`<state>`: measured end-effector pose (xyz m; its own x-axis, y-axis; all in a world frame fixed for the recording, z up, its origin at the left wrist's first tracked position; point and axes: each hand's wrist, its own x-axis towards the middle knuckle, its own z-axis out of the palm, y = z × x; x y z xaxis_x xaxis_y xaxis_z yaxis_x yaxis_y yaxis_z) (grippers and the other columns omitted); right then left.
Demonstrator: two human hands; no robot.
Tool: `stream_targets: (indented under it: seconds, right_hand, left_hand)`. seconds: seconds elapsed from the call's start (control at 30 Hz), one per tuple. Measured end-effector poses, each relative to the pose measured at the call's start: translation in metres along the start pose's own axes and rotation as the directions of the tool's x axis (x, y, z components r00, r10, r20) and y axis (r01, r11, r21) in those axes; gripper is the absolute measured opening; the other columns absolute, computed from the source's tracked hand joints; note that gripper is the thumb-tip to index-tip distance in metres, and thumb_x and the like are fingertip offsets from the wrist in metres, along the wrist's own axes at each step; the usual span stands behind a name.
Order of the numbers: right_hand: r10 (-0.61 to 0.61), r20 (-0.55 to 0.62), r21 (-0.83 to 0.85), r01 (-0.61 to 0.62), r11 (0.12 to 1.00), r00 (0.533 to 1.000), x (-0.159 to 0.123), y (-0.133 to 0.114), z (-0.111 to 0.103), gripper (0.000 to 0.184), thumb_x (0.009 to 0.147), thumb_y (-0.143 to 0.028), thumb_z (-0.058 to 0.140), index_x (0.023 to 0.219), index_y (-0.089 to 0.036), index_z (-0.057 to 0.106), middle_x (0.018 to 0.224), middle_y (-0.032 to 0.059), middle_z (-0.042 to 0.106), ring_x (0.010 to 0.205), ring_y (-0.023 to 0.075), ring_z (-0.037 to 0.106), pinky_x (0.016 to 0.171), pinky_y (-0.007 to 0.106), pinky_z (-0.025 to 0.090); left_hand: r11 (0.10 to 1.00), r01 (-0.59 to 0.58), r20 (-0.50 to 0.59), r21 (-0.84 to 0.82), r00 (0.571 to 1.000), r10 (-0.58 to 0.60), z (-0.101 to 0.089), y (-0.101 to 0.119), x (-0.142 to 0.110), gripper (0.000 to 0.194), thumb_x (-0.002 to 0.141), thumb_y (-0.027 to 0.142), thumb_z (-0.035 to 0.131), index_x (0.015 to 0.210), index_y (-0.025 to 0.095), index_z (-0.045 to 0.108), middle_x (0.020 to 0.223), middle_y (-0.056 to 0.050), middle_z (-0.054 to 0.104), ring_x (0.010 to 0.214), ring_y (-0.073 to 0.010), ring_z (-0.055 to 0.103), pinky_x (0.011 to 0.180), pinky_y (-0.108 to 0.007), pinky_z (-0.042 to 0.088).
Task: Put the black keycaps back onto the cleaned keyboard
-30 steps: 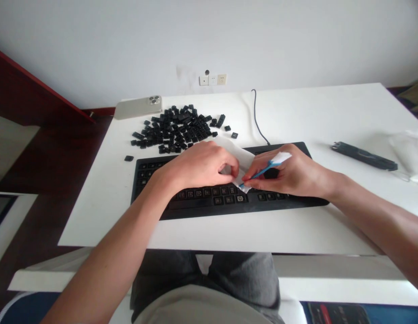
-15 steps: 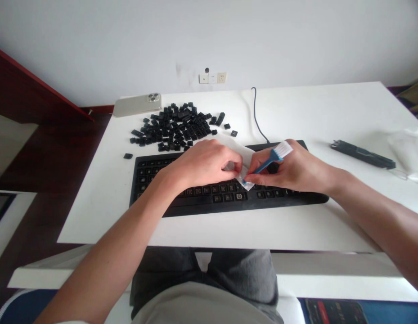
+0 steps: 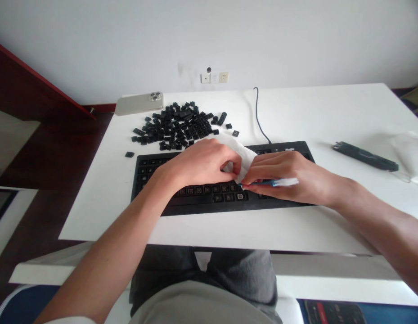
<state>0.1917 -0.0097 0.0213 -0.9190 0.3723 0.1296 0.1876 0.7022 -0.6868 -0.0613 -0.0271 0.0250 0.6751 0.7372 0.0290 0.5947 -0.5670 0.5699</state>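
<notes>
A black keyboard (image 3: 195,208) with its keycaps off lies in front of me, small square sockets showing. Above its middle, my left hand (image 3: 207,162) is closed, fingertips pinching a crumpled white tissue (image 3: 244,155). From the right, my right hand (image 3: 286,173) grips a small blue brush (image 3: 267,182) between thumb and fingers. The white bristles point right, toward my wrist, while the handle's tip meets the tissue at the left fingertips. My hands cover much of the keyboard's right half.
Behind the keyboard is a heap of loose black keycaps (image 3: 182,126), with a phone (image 3: 137,104) to its left. A cable (image 3: 258,114) runs back from the keyboard. At right lie a long black object (image 3: 366,156) and a clear plastic bag (image 3: 409,155).
My right hand has rolled over, and the brush has swung from slanting upward to lying nearly level, edge-on. My left hand stays in almost the same place on the tissue.
</notes>
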Motion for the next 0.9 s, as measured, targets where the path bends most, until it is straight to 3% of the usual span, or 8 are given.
stream_targets:
  seconds: [0.17,0.3,0.43,0.73,0.9]
  right_hand:
    - [-0.099,0.074,-0.068,0.104,0.992,0.992,0.001,-0.005,0.0,0.022,0.11,-0.021,0.054,0.095,-0.02,0.07,0.089,0.0068,0.072,0.083,0.0194,0.064,0.075,0.033,0.046]
    - [-0.094,0.129,-0.082,0.105,0.991,0.987,-0.001,-0.006,-0.001,0.02,0.106,-0.013,0.054,0.09,-0.021,0.064,0.083,0.0044,0.065,0.076,0.0185,0.057,0.07,0.032,0.041]
    - [-0.065,0.088,-0.084,0.072,0.994,0.994,-0.003,-0.004,0.003,0.018,0.104,-0.012,0.055,0.09,-0.021,0.061,0.079,0.0019,0.06,0.071,0.016,0.051,0.067,0.031,0.037]
    - [-0.054,0.03,-0.018,0.054,0.998,0.998,0.003,0.0,0.003,0.02,0.109,-0.026,0.056,0.096,-0.021,0.07,0.087,0.0048,0.072,0.078,0.0163,0.064,0.069,0.029,0.045]
    - [-0.026,-0.082,0.061,0.031,0.998,0.996,0.002,0.006,0.008,0.015,0.105,-0.03,0.066,0.094,-0.022,0.073,0.087,0.0043,0.076,0.075,0.0168,0.069,0.068,0.03,0.049]
  left_hand:
    - [1.0,0.015,0.023,-0.005,1.0,-0.015,-0.002,0.001,0.0,0.014,0.085,0.015,0.074,0.087,0.025,0.084,0.072,0.001,0.073,0.068,-0.0147,0.065,0.069,-0.028,0.044]
    - [0.999,0.026,0.027,-0.019,0.999,-0.025,-0.002,0.001,0.0,0.013,0.084,0.015,0.076,0.086,0.026,0.084,0.071,0.001,0.072,0.067,-0.0145,0.065,0.068,-0.028,0.044]
    - [0.999,0.021,0.012,-0.049,1.0,-0.021,-0.002,0.001,0.0,0.014,0.083,0.015,0.076,0.086,0.026,0.083,0.071,0.002,0.071,0.066,-0.0141,0.064,0.069,-0.029,0.045]
    - [1.0,0.024,0.012,-0.01,1.0,-0.024,-0.003,0.002,0.0,0.013,0.086,0.018,0.075,0.087,0.027,0.084,0.07,0.001,0.071,0.067,-0.0154,0.064,0.069,-0.029,0.044]
    - [1.0,0.023,-0.008,-0.001,1.0,-0.023,-0.002,0.002,0.0,0.012,0.086,0.019,0.073,0.085,0.027,0.083,0.067,0.002,0.068,0.064,-0.0148,0.062,0.067,-0.029,0.042]
